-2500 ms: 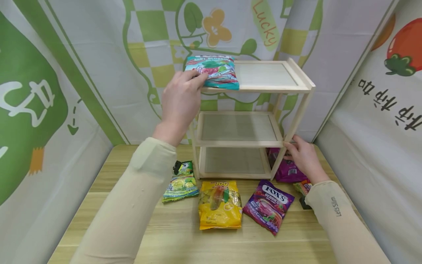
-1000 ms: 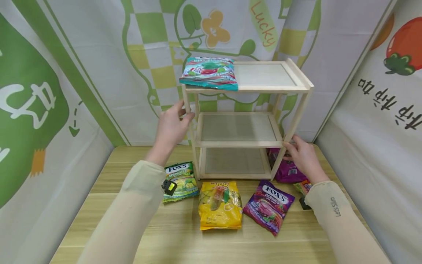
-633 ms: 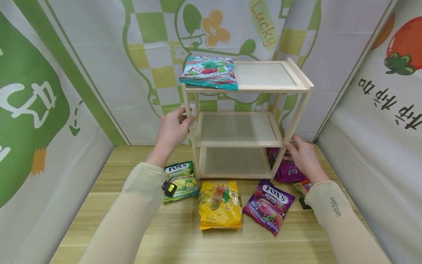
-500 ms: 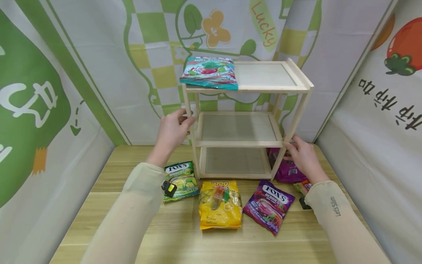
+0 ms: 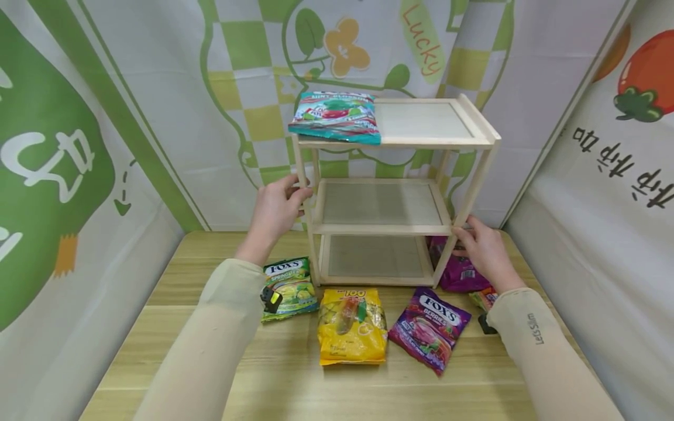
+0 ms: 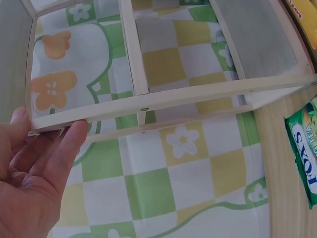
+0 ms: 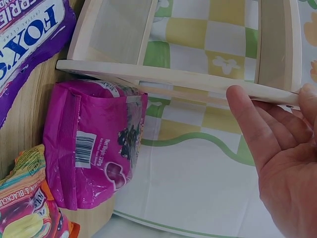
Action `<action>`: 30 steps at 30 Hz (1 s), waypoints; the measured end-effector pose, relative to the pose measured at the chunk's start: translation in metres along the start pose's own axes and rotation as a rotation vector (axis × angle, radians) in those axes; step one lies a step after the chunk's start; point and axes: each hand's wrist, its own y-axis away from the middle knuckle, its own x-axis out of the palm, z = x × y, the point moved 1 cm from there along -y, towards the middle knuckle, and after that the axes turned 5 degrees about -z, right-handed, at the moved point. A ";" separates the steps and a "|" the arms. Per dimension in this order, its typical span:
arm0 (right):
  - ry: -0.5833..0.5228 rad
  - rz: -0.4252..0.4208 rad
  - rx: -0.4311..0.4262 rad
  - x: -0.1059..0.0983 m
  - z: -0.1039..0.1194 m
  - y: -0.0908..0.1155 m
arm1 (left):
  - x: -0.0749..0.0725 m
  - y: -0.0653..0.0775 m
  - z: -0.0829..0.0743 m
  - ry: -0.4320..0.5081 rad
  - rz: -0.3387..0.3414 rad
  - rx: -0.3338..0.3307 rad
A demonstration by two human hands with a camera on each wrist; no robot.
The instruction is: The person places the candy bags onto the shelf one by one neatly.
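Observation:
A three-tier wooden shelf point(image 5: 383, 230) stands on the table. My left hand point(image 5: 275, 210) pinches its left front post, thumb in front and fingers behind; the left wrist view shows the thumb and fingertips on the post point(image 6: 173, 102). Lower down on the other side, my right hand point(image 5: 487, 251) holds the right front post, with the thumb and index finger against the wood point(image 7: 193, 79) in the right wrist view. On the left half of the top tier lies a teal candy bag point(image 5: 337, 117), its front edge slightly over the rim. The two lower tiers carry nothing.
In front of the shelf lie a green candy bag point(image 5: 289, 289), a yellow candy bag point(image 5: 351, 327) and a purple berries candy bag point(image 5: 432, 327). A magenta bag point(image 7: 99, 144) and an orange bag point(image 7: 27, 198) are right of the shelf. Printed curtains surround the table point(image 5: 295, 380).
My left hand has let go of the teal candy bag on the top tier and come down to grip the left post. My right hand has kept its place on the right post.

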 end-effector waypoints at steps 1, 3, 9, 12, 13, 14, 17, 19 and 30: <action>0.002 0.002 0.001 0.000 0.000 0.000 | 0.000 0.000 0.000 0.002 0.004 -0.002; 0.007 0.004 0.004 0.000 0.000 0.000 | 0.000 0.000 0.001 0.010 0.013 -0.011; 0.004 0.008 0.000 0.001 0.000 0.000 | -0.002 0.000 0.004 0.033 0.026 -0.020; -0.001 0.007 0.001 0.002 0.001 0.001 | -0.003 0.000 0.005 0.034 0.031 -0.017; -0.001 0.007 0.002 0.002 0.001 0.001 | -0.003 0.000 0.005 0.031 0.033 -0.017; 0.000 0.006 0.005 0.002 0.001 0.001 | -0.003 -0.001 0.005 0.028 0.035 -0.017; -0.005 0.006 0.012 0.002 0.002 0.001 | -0.003 -0.001 0.005 0.020 0.043 -0.019; -0.009 0.010 0.021 0.001 0.002 0.002 | -0.003 -0.001 0.005 0.016 0.050 -0.022; -0.065 0.106 0.112 -0.010 0.002 0.002 | -0.005 -0.002 0.004 0.030 0.082 -0.050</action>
